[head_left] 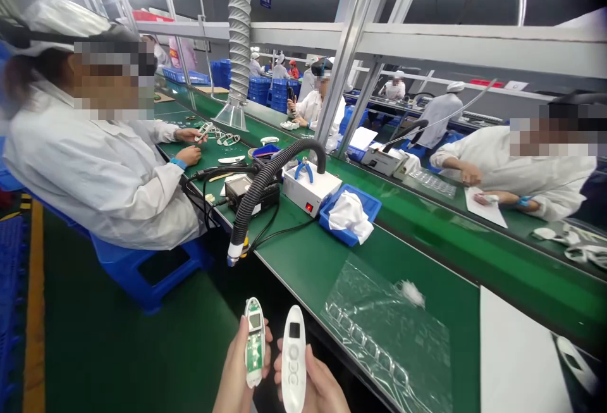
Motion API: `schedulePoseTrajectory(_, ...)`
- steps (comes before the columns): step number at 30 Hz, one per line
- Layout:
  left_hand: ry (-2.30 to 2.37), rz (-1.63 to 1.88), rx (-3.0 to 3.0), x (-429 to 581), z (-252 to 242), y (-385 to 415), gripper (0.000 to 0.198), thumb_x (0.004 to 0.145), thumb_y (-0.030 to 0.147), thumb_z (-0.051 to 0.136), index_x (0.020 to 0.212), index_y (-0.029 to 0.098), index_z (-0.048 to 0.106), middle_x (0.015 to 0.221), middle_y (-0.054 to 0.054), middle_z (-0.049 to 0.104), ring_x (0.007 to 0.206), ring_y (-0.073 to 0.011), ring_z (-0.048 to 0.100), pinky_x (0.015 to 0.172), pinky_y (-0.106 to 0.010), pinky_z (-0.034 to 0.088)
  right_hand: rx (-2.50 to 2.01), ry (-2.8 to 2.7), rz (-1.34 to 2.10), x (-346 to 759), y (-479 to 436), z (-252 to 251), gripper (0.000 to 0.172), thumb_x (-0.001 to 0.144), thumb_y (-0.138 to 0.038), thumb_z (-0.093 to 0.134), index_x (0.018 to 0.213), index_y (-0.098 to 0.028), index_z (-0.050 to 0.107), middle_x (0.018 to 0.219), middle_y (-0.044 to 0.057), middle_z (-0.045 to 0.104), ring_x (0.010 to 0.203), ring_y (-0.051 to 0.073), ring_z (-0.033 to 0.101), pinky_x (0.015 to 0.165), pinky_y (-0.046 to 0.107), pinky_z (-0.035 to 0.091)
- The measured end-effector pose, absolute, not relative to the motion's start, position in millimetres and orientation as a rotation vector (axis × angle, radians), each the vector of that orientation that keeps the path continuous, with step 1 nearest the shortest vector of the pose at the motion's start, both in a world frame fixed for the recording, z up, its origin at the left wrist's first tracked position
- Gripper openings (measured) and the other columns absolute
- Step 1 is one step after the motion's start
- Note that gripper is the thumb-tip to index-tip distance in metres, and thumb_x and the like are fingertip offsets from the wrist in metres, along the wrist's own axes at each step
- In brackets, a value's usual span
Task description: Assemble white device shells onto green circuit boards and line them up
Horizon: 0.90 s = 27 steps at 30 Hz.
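Observation:
In my left hand (236, 362) is a white housing half with a green circuit board (255, 346) fitted in it; a small square display sits near its top. My fingers wrap round its sides. My right hand (317, 378) grips the matching white oval cover (293, 362), its outer face toward me, showing a dark window and round button outlines. The two parts are held upright side by side, a small gap between them, in front of the table's near edge.
A clear plastic bag (393, 337) with square frames lies on the green table. Behind it are a blue tray (351, 214) with white cloth, a white box (310, 188) with blue pliers, and a black hose (251, 195). A white sheet (519, 350) lies right. Co-workers sit left and across.

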State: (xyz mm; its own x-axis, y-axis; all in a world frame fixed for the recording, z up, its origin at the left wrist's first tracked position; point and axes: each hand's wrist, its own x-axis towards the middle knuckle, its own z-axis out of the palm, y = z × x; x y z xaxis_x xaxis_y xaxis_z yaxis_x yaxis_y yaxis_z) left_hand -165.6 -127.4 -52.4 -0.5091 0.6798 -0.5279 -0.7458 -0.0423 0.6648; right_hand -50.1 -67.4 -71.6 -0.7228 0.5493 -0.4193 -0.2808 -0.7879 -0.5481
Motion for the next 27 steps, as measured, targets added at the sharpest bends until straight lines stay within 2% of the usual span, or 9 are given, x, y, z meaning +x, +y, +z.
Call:
schedulePoseTrajectory(3, 1.128, 1.748, -0.099, -160, -45, -124, 0.053, 0.081, 0.065, 0.059, 0.097, 0.014, 0.063, 0.076, -0.003, 0.056, 0.054, -0.0097, 0.044, 0.047, -0.021, 0.038, -0.841, -0.565, 2.497, -41, -67, -68, 0.063, 0.064, -0.064, 0.075, 0.096, -0.01, 0.075, 0.08, 0.013, 0.072, 0.066, 0.02, 0.066, 0.057, 0.028, 0.051)
schedulePoseTrajectory(8, 1.195, 1.748, -0.062, -155, -32, -124, 0.058, 0.08, 0.065, 0.06, 0.112, 0.016, 0.061, 0.076, -0.001, 0.055, 0.054, -0.0095, 0.042, 0.046, -0.02, 0.037, -0.847, -0.659, 2.489, -29, -62, -45, 0.061, 0.067, -0.064, 0.073, 0.098, -0.012, 0.074, 0.086, 0.013, 0.072, 0.073, 0.024, 0.068, 0.064, 0.034, 0.054)
schedulePoseTrajectory(12, 1.229, 1.735, -0.023, -151, -22, -124, 0.054, 0.079, 0.064, 0.062, 0.104, 0.016, 0.065, 0.078, -0.002, 0.056, 0.056, -0.0103, 0.044, 0.05, -0.021, 0.041, -0.823, -0.665, 2.496, -24, -64, -45, 0.061, 0.068, -0.065, 0.071, 0.099, -0.012, 0.074, 0.085, 0.013, 0.072, 0.072, 0.023, 0.068, 0.064, 0.033, 0.053)
schedulePoseTrajectory(17, 1.397, 1.707, -0.032, -140, -9, -123, 0.053, 0.07, 0.06, 0.074, 0.098, 0.015, 0.068, 0.079, -0.005, 0.061, 0.07, -0.0174, 0.056, 0.062, -0.024, 0.05, -0.815, -0.68, 2.349, -19, -70, -51, 0.054, 0.071, -0.062, 0.072, 0.094, -0.013, 0.076, 0.083, 0.012, 0.073, 0.071, 0.02, 0.067, 0.068, 0.031, 0.053)
schedulePoseTrajectory(20, 1.491, 1.667, 0.184, -127, -4, -119, 0.054, 0.068, 0.054, 0.079, 0.102, 0.015, 0.067, 0.085, -0.007, 0.066, 0.082, -0.023, 0.061, 0.073, -0.027, 0.051, -0.864, -0.921, 2.113, -14, -69, -45, 0.051, 0.067, -0.055, 0.078, 0.099, -0.015, 0.075, 0.09, 0.013, 0.074, 0.083, 0.026, 0.068, 0.081, 0.037, 0.053)
schedulePoseTrajectory(23, 1.432, 1.634, 0.38, -112, 0, -111, 0.049, 0.071, 0.049, 0.078, 0.105, 0.016, 0.065, 0.096, -0.01, 0.068, 0.09, -0.0266, 0.063, 0.081, -0.03, 0.051, -0.886, -1.025, 1.982, -8, -67, -36, 0.058, 0.063, -0.052, 0.081, 0.109, -0.018, 0.071, 0.102, 0.013, 0.073, 0.098, 0.031, 0.066, 0.09, 0.042, 0.051)
schedulePoseTrajectory(27, 1.39, 1.63, 0.41, -95, -3, -100, 0.05, 0.071, 0.049, 0.078, 0.105, 0.016, 0.064, 0.102, -0.012, 0.068, 0.098, -0.03, 0.063, 0.083, -0.029, 0.051, -0.904, -1.035, 1.927, -2, -67, -32, 0.06, 0.065, -0.051, 0.08, 0.113, -0.018, 0.07, 0.107, 0.015, 0.072, 0.102, 0.033, 0.065, 0.086, 0.041, 0.054)
